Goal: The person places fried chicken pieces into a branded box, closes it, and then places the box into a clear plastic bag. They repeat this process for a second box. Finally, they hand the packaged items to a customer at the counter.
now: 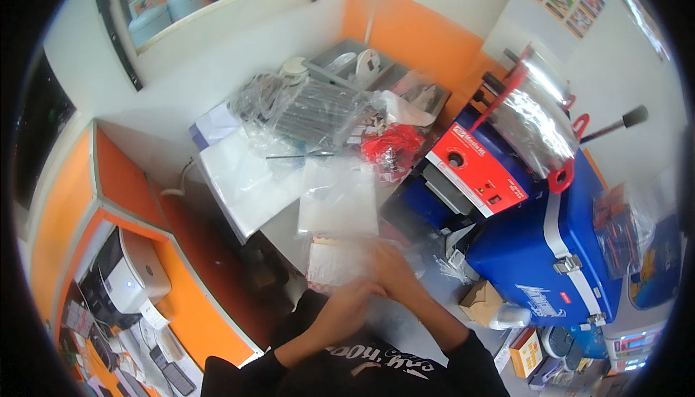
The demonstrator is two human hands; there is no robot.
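Observation:
Both my hands are close together at the near edge of the table, in front of my body. My left hand (352, 301) has its fingers drawn together beside the right wrist; what they hold, if anything, is hidden. Motion smears the fingers of my right hand (391, 270), so their pose is unclear. Just beyond them lies a flat white sheet or packet with a red printed edge (329, 261), partly covered by the blur. Behind it rests a stack of clear plastic bags (337, 198). A larger pile of clear plastic sheets (250, 180) spreads to the left, with a thin dark stick (298, 156) across it.
Plastic-wrapped grey straws (318, 113), a red plastic bag (394, 147) and a grey divided bin (340, 53) fill the table's back. To the right, a red-and-blue machine (474, 172) stands beside a blue cooler box (543, 252). An orange counter with a white printer (137, 270) is left.

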